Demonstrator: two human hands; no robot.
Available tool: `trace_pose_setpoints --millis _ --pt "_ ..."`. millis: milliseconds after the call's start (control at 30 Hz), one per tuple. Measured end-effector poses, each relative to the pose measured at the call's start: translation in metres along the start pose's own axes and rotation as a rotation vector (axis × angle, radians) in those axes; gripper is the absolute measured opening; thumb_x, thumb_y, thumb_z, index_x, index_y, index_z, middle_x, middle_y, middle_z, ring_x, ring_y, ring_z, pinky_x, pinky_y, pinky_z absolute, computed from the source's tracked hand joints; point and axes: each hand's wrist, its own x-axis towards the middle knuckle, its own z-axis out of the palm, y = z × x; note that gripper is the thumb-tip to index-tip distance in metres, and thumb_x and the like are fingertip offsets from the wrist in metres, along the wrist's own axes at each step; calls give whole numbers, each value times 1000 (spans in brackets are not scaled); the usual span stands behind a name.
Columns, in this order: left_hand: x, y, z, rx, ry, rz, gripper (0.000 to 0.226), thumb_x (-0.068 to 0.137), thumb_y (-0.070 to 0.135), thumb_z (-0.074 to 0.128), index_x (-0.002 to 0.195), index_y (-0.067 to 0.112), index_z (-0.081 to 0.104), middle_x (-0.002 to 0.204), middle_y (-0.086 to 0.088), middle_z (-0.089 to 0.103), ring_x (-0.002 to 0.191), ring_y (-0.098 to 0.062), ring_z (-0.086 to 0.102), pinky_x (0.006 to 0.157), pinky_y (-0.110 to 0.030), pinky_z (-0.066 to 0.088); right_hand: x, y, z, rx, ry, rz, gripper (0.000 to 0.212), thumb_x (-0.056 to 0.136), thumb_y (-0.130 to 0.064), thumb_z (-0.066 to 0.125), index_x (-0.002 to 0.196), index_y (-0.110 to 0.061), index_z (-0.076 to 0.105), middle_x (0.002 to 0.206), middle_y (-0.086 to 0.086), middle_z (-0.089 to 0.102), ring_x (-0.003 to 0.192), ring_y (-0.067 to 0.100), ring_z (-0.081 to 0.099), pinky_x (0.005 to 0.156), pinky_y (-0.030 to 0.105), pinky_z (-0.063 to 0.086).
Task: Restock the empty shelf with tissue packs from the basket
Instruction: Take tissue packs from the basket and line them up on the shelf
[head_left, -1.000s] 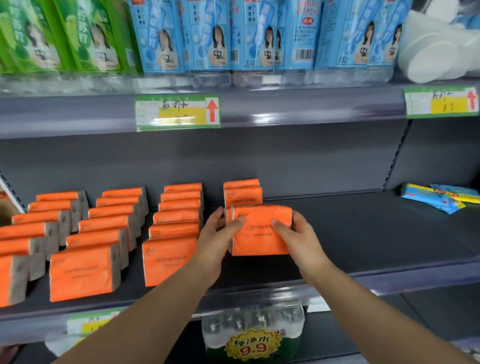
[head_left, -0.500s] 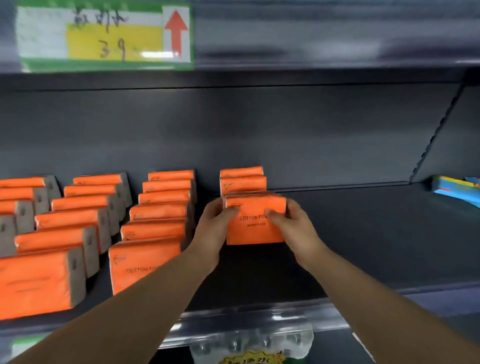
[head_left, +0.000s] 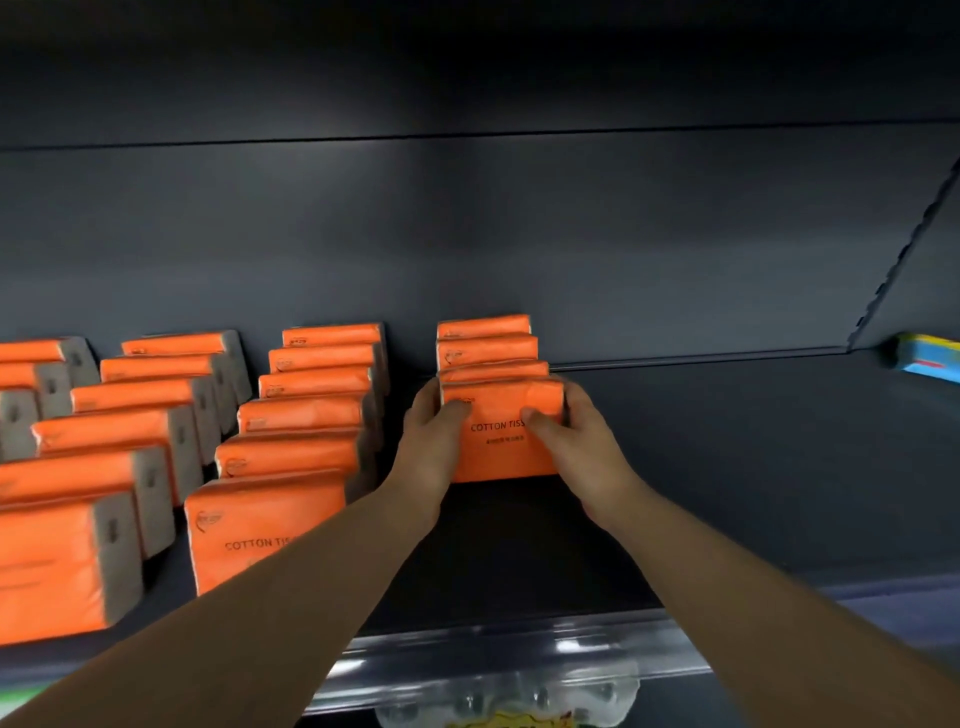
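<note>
Held pack: an orange cotton tissue pack (head_left: 506, 441) stands upright on the dark shelf (head_left: 727, 467), its printed face toward the person, pressed against the pack behind it.
Left hand (head_left: 428, 452): wrapped round the pack's left edge, thumb lying across the front face, fingers curled behind.
Right hand (head_left: 582, 441): gripping the pack's right edge the same way, thumb on the front, fingers round the side and back.
Row being filled: three more orange packs (head_left: 485, 345) stand behind the held one, running back to the shelf's rear wall, each touching the next.
Neighbouring row: a longer line of orange packs (head_left: 311, 415) stands just to the left, reaching nearer the shelf's front edge.
Further left: two more rows of orange packs (head_left: 135, 415), their grey ends showing.
Far right: a blue and yellow packet (head_left: 927, 358) lies well apart at the back corner.
Below the shelf: clear plastic-wrapped goods (head_left: 509, 696) under the front rail.
</note>
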Motion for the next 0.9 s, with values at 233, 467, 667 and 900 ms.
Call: trace_pose_setpoints --millis 233,467,667,900 --pt "-1 -2 5 37 -2 18 30 97 22 43 119 42 43 136 -3 48 120 -20 51 104 -45 41 0 5 3 -45 -28 -32 39 97 -18 52 132 -33 41 115 -8 59 106 6 56 89 25 46" --pt "5 -3 5 40 -12 20 29 98 26 44 121 42 38 131 1 49 121 -19 48 104 -42 40 1 8 4 -79 -37 11 47 97 -20 52 141 -30 36 128 -2 55 118 16 53 103 40 42" --pt "12 -4 3 84 -8 4 44 97 27 43 139 36 34 137 -1 45 122 -19 46 105 -45 38 2 11 6 -69 -38 7 38 97 -15 52 130 -31 41 122 -2 57 111 13 56 94 31 45" --pt "13 -3 3 96 12 3 45 97 27 43 140 34 34 135 1 45 119 -18 47 98 -39 40 1 10 7 -86 -27 10 42 97 -14 51 134 -30 39 123 -1 56 110 12 56 89 27 44"
